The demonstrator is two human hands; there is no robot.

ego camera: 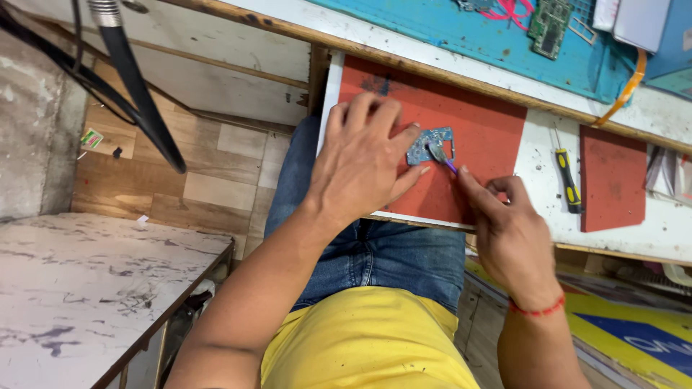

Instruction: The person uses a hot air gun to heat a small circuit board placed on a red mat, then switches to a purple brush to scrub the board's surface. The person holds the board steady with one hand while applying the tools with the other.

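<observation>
Fingers (360, 119) of the left hand (360, 169) press flat, released, on the red mat (490, 130), thumb steadying a small blue circuit board (425, 148) at its 3 o'clock. At 4 o'clock of the board, the right hand (508, 234) pinches a purple-tipped tool (441, 157) against it. Work looks underway, not finished. A yellow screwdriver (569, 180) lies untouched on the worktop (540, 155), 3 o'clock.

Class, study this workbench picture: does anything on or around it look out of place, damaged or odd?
Nothing looks spilled or broken. The left hand pins a small blue circuit board flat on the red mat, and the right hand works a thin tool on it. The screwdriver lies loose on the white surface beside it.
</observation>
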